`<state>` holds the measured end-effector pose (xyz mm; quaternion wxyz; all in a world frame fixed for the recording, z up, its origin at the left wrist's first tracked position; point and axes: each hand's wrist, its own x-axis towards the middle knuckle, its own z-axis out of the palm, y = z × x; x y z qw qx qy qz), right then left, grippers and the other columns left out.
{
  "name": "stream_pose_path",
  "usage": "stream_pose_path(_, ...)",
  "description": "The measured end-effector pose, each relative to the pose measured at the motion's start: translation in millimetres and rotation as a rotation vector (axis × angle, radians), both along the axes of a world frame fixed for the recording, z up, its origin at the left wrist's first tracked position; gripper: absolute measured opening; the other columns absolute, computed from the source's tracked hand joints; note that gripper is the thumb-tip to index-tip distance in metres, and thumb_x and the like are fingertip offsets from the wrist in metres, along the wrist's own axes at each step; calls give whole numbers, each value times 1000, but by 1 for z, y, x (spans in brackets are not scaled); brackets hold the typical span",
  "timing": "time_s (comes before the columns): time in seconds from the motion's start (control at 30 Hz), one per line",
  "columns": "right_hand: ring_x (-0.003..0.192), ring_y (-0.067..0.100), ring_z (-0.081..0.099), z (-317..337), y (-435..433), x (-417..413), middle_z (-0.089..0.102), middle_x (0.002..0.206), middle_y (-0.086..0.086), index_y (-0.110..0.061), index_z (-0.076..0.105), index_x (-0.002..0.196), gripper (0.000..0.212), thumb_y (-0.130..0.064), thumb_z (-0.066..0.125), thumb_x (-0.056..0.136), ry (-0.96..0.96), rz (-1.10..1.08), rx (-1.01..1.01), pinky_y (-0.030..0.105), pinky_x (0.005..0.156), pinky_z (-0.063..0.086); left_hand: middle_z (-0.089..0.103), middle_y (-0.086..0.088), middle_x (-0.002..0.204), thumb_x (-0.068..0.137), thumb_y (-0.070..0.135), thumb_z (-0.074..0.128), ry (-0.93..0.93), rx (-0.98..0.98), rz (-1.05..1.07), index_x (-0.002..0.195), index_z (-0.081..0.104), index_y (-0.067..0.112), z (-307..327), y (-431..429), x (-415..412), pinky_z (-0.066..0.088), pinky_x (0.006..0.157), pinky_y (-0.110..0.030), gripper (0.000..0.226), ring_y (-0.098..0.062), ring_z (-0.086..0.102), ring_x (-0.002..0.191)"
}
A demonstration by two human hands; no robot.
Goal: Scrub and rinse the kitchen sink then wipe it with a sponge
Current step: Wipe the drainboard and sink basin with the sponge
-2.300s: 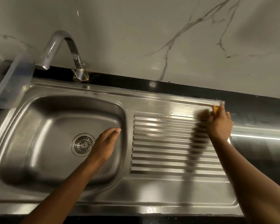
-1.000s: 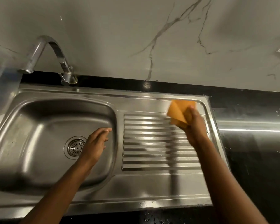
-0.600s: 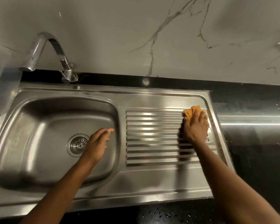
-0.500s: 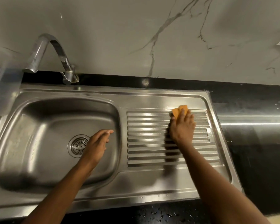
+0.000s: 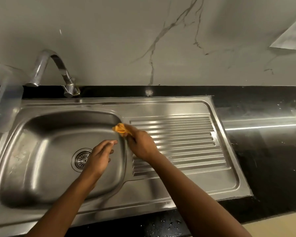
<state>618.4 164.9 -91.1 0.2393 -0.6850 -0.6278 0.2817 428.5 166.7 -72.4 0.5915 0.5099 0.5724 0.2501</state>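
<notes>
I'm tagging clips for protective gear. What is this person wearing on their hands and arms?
Nothing shows: the left hand and right hand are bare, without gloves, and both forearms are uncovered down to the frame's edge. No sleeve, watch or bracelet is visible.

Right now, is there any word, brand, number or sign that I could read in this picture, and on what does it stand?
None: no text can be read here.
The steel sink, the faucet, the orange sponge gripped in the right hand, and the pale sheet on the wall show no lettering.
</notes>
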Motion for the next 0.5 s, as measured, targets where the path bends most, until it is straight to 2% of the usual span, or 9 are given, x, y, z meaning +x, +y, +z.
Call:
stream_pose_path(0.07,75,0,69,10,-20,30,73,92,-8,-30,58,141,34,-36,49,109,180,-227,-3,15,65,53,67,9,125,111,30,43,-14,0,5,114,69,34,1,-3,5,52,95,-38,27,-10,63,114)
stream_pose_path(0.1,74,-7,66,13,-30,52,72,93,-11,-29,59,141,33,-33,50,109,204,-346,9,7,64,47,67,9,126,111,29,43,-22,-4,2,113,69,34,2,-4,7,52,95,-37,27,-10,63,114)
stream_pose_path(0.13,76,-9,65,15,-42,76,72,98,-10,-29,58,143,35,-30,50,109,147,-439,39,4,65,44,67,8,127,111,29,43,-29,-7,-9,114,69,34,1,-5,8,52,93,-36,26,-10,62,114)
stream_pose_path(0.17,85,-6,66,15,-54,102,74,108,-5,-28,57,146,37,-28,50,109,69,-509,83,7,72,46,66,9,128,111,30,43,-36,-9,-24,114,69,34,1,-6,10,52,92,-34,27,-10,62,115)
stream_pose_path(0.2,102,6,68,12,-65,130,72,124,0,-26,55,148,39,-27,50,109,-16,-567,117,18,84,50,66,9,129,111,32,43,-40,-10,-37,116,69,34,0,-7,12,51,92,-34,27,-10,62,116)
stream_pose_path(0.27,134,25,56,4,-83,179,56,151,8,-22,53,150,42,-28,48,109,-164,-645,104,39,108,47,66,8,130,111,33,43,-38,-16,-50,120,70,32,-1,-10,14,52,95,-35,28,-9,62,118)
stream_pose_path(0.3,139,31,51,-2,-92,199,52,155,9,-20,52,150,44,-30,47,108,-219,-660,65,46,113,44,66,8,130,111,33,43,-35,-21,-56,121,70,30,-1,-11,15,51,97,-35,29,-8,62,118)
stream_pose_path(0.4,138,40,48,-21,-109,229,50,152,15,-17,50,147,54,-44,44,101,-342,-573,-77,54,113,42,66,10,129,111,33,44,-32,-25,-76,122,70,30,-2,-14,14,52,98,-36,29,-7,62,118)
stream_pose_path(0.5,158,38,16,-42,-109,215,20,172,14,-21,28,163,58,-42,34,109,-449,-576,-225,56,126,15,67,9,126,111,30,44,-29,-27,-65,120,70,28,0,-14,6,52,91,-32,28,-9,62,116)
